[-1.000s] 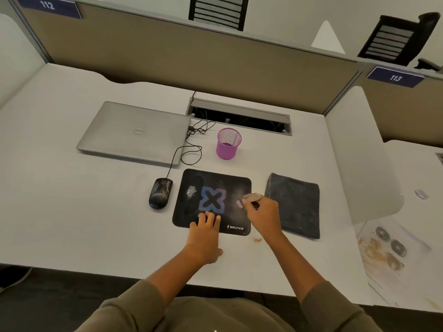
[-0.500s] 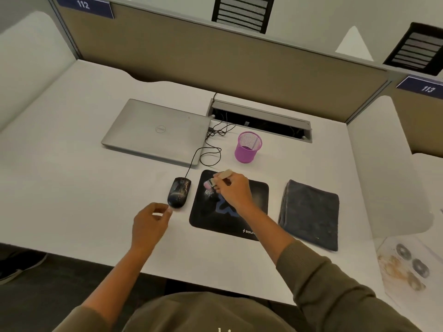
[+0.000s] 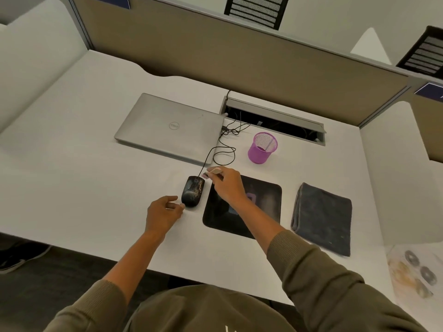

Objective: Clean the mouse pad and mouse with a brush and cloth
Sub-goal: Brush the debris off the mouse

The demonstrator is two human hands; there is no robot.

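Note:
A black wired mouse (image 3: 193, 194) with pale dust marks lies on the white desk, left of the black mouse pad (image 3: 261, 207). My right hand (image 3: 227, 185) grips a small brush (image 3: 213, 172) whose tip hovers at the mouse's far right corner. My right forearm crosses the pad and hides part of its print. My left hand (image 3: 163, 213) sits at the mouse's near left end, fingers curled, thumb and fingertip touching or nearly touching its edge. A folded dark grey cloth (image 3: 322, 218) lies to the right of the pad.
A shut silver laptop (image 3: 170, 127) lies behind the mouse, with the mouse cable (image 3: 221, 152) looped beside it. A purple mesh cup (image 3: 262, 147) stands behind the pad. A cable slot (image 3: 275, 119) runs along the back partition. Stained paper (image 3: 412, 271) lies at the right.
My right hand carried the brush leftward off the pad to the mouse's far corner. My left hand left the pad's front edge and came up beside the mouse's near end.

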